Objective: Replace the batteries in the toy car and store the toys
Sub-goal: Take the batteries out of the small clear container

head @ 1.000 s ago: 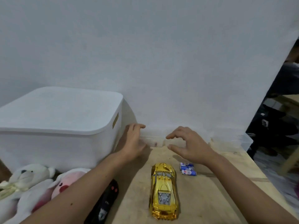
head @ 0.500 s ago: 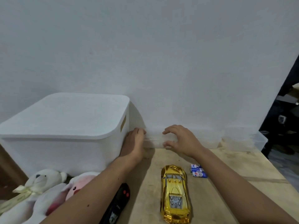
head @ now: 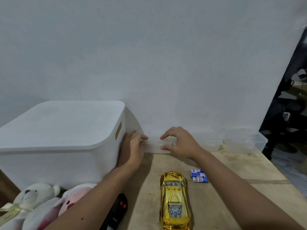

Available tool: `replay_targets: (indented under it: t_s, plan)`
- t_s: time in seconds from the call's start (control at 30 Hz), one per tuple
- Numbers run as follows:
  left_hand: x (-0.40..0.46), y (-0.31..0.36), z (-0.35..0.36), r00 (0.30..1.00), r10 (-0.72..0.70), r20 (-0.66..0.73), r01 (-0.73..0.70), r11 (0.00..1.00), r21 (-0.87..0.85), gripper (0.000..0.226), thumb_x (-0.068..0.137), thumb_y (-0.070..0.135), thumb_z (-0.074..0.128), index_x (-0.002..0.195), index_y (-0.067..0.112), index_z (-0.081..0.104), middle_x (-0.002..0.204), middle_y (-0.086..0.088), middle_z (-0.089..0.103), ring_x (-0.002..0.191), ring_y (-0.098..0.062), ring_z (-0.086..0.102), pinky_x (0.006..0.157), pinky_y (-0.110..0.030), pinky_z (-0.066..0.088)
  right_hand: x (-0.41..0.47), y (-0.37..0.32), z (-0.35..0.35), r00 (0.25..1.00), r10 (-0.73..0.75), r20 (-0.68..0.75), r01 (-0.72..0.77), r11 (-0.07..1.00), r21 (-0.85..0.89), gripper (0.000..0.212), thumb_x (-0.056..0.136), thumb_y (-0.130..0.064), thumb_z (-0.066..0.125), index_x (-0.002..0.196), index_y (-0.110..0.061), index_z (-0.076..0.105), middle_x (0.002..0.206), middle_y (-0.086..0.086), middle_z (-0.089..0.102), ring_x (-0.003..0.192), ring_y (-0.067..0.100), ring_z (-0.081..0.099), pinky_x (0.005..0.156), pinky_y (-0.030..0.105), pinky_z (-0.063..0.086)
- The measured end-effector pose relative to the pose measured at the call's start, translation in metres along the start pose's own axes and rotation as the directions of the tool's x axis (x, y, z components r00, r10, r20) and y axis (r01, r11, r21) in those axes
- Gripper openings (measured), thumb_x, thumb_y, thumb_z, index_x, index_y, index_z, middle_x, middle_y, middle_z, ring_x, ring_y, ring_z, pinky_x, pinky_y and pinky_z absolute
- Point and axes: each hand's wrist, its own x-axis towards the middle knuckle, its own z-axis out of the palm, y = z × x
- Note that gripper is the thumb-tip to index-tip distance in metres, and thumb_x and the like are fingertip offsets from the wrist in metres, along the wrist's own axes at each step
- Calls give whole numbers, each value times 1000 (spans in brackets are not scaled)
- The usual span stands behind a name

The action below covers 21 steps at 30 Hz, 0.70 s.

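The gold toy car (head: 174, 200) lies on the bench (head: 232, 188), nearer the camera than both hands, with three blue batteries (head: 199, 175) just beside its front right. The right hand (head: 180, 142) curls its fingers and thumb round a clear plastic box (head: 207, 146) against the wall. The left hand (head: 132, 147) grips the same box at its left end, beside the white storage bin (head: 58, 130). A black remote (head: 116, 211) and soft toys (head: 38, 205) lie at left.

My toy car (head: 174, 200) is shiny gold with a silver patch; my batteries (head: 199, 175) are blue and white with red marks; the storage box (head: 54, 130) is white; the remote (head: 116, 211) is black with red buttons
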Motion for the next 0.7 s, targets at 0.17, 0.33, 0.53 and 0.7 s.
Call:
replay_targets:
  t_s: [0.17,0.33,0.53,0.7]
  plan:
    - [1,19,-11,999,-14,-30,14,1000,-23,24,93,4,69,98,28,69,103,6,69,103,-20,64,95,-44,57,1,2,0,993,60,-106,-43,987,152,34,86,-56,74,115,-39,74,118,-21,67,115,4,56,101,39,50]
    - [4,23,-14,997,-6,-80,10,999,48,20,91,2,72,102,19,71,110,-2,71,123,-28,60,109,-49,49,4,-4,-1,985,72,-154,-31,968,251,28,91,-39,77,118,-30,76,118,-16,67,112,3,60,96,34,57]
    - [11,25,-5,992,-2,-129,-4,999,-49,28,95,3,70,100,30,65,106,4,68,106,-19,63,98,-44,57,4,-6,6,959,92,-267,-21,966,257,32,91,-40,78,120,-32,68,119,-15,62,111,4,58,96,31,56]
    - [16,22,3,985,6,-173,-26,994,-110,32,95,3,71,98,34,62,101,8,68,101,-19,65,91,-46,59,-10,-11,9,914,-22,-405,96,982,162,20,89,-37,80,96,-27,65,93,-13,61,90,9,59,75,19,49]
